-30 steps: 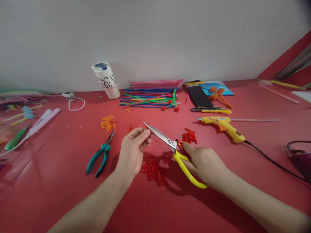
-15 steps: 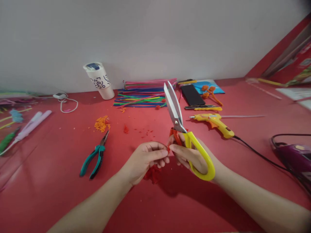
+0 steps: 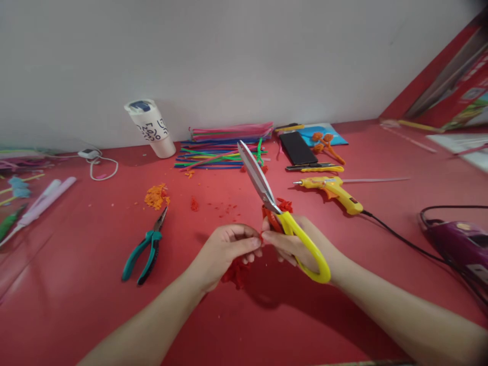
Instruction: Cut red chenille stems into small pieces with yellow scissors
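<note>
Left fingers (image 3: 242, 247): red piece (image 3: 262, 238) at tips; right fingers (image 3: 281, 240): scissors (image 3: 267, 195)

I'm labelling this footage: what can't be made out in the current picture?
Head view:
Small red piece: mostly covered by the left hand and right hand.
Lower red pile: partly behind the left hand.
Purple object: cut off by the right edge.
Green handle: cut off by the left edge.

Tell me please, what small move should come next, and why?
Probably, the right hand should gently leave the small red piece to the left hand: both seem to pinch it, while the right also holds the scissors, their blades pointing away from it.
</note>
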A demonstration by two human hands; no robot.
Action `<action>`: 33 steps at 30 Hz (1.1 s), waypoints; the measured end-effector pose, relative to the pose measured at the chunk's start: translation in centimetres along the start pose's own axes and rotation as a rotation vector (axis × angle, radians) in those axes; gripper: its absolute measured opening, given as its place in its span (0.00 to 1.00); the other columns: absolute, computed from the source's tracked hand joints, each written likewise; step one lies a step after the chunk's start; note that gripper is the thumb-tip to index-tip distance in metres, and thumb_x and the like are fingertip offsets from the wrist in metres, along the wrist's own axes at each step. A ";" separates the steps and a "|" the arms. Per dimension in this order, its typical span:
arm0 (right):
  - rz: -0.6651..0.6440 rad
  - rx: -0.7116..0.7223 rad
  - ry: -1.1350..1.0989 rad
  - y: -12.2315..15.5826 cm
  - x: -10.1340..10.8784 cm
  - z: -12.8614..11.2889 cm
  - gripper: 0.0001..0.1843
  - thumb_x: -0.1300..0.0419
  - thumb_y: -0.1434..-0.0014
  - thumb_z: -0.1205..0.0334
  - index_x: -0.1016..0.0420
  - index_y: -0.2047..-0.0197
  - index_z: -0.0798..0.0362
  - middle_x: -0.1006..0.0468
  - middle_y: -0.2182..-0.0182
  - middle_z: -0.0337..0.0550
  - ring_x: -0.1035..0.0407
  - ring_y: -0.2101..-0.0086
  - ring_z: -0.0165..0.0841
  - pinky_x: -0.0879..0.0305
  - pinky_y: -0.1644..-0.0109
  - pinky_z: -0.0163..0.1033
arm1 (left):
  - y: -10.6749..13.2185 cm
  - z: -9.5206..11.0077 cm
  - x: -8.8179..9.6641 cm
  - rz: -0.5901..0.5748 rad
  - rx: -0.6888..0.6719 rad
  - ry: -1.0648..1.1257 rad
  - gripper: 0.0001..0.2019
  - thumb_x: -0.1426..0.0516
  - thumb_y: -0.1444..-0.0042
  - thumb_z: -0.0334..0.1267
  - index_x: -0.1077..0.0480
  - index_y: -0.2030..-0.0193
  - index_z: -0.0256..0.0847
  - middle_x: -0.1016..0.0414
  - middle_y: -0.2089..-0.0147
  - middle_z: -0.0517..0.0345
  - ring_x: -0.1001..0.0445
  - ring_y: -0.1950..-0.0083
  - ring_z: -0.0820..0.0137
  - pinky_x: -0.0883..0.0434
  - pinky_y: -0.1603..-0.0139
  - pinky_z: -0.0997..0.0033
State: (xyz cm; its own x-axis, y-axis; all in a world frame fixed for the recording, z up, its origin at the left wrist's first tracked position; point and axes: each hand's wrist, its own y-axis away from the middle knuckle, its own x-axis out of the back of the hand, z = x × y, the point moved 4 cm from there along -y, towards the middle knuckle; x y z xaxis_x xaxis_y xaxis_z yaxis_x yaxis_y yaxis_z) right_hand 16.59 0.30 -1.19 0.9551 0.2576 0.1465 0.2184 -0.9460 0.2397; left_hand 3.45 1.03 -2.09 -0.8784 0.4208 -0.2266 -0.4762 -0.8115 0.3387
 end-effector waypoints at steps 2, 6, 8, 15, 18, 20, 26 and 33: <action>0.016 -0.014 0.052 0.2 0.0 -0.2 0.06 0.46 0.52 0.60 0.40 0.75 0.53 0.43 0.90 0.26 0.47 0.88 0.21 0.50 0.85 0.27 | 0.1 0.2 0.0 0.066 -0.034 -0.060 0.05 0.41 0.57 0.36 0.29 0.73 0.36 0.30 0.77 0.59 0.36 0.78 0.78 0.39 0.75 0.77; 0.031 0.006 0.109 0.3 -0.2 -0.5 0.05 0.47 0.52 0.63 0.41 0.76 0.52 0.43 0.88 0.27 0.46 0.87 0.21 0.51 0.84 0.27 | 0.2 0.6 0.0 0.168 -0.130 -0.176 0.05 0.39 0.60 0.34 0.30 0.75 0.37 0.31 0.76 0.61 0.36 0.76 0.78 0.39 0.73 0.78; 0.034 0.031 0.155 0.3 -0.2 -0.6 0.06 0.47 0.52 0.61 0.42 0.76 0.52 0.43 0.88 0.27 0.47 0.86 0.21 0.51 0.82 0.28 | 0.2 0.5 -0.1 0.164 -0.130 -0.178 0.04 0.40 0.60 0.34 0.30 0.76 0.37 0.32 0.77 0.62 0.36 0.76 0.77 0.39 0.74 0.78; 0.090 0.213 0.673 0.2 1.2 -0.9 0.16 0.47 0.51 0.47 0.40 0.74 0.52 0.38 0.82 0.33 0.45 0.81 0.25 0.52 0.78 0.31 | 0.0 1.2 1.9 0.342 -0.200 0.086 0.05 0.40 0.60 0.33 0.30 0.74 0.36 0.32 0.79 0.63 0.37 0.79 0.79 0.39 0.76 0.79; 0.098 0.219 0.954 0.2 1.4 -0.5 0.20 0.50 0.50 0.42 0.38 0.69 0.52 0.33 0.81 0.37 0.41 0.81 0.27 0.54 0.78 0.32 | 0.0 1.5 2.8 0.395 -0.263 0.208 0.04 0.40 0.59 0.32 0.31 0.74 0.36 0.31 0.77 0.62 0.37 0.78 0.80 0.39 0.76 0.80; 0.075 0.239 1.060 0.3 1.1 -0.2 0.22 0.53 0.48 0.41 0.38 0.65 0.53 0.30 0.79 0.40 0.37 0.79 0.30 0.54 0.77 0.32 | -0.1 1.6 3.3 0.416 -0.293 0.261 0.03 0.40 0.58 0.31 0.31 0.75 0.36 0.31 0.77 0.62 0.37 0.78 0.80 0.40 0.76 0.80; 0.065 0.276 1.316 0.3 0.5 0.7 0.20 0.57 0.44 0.44 0.40 0.67 0.54 0.28 0.80 0.43 0.34 0.79 0.35 0.60 0.78 0.35 | 0.0 1.9 3.9 0.418 -0.376 0.298 0.01 0.41 0.56 0.30 0.31 0.75 0.35 0.31 0.76 0.62 0.37 0.77 0.81 0.40 0.75 0.82; 0.097 0.341 1.390 0.2 0.3 0.9 0.21 0.60 0.42 0.45 0.40 0.67 0.54 0.29 0.82 0.42 0.35 0.81 0.34 0.62 0.78 0.35 | 0.1 2.1 4.0 0.421 -0.379 0.325 0.01 0.42 0.56 0.29 0.30 0.75 0.36 0.32 0.77 0.63 0.37 0.77 0.82 0.39 0.74 0.82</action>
State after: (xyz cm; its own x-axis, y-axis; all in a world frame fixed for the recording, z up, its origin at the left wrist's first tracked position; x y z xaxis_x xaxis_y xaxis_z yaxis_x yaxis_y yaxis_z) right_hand 17.15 -0.01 -1.92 0.0449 -0.0180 0.9988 0.3914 -0.9196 -0.0342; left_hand -0.20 3.45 -1.02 -0.9009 -0.0599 -0.4298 0.0056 -0.9920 0.1264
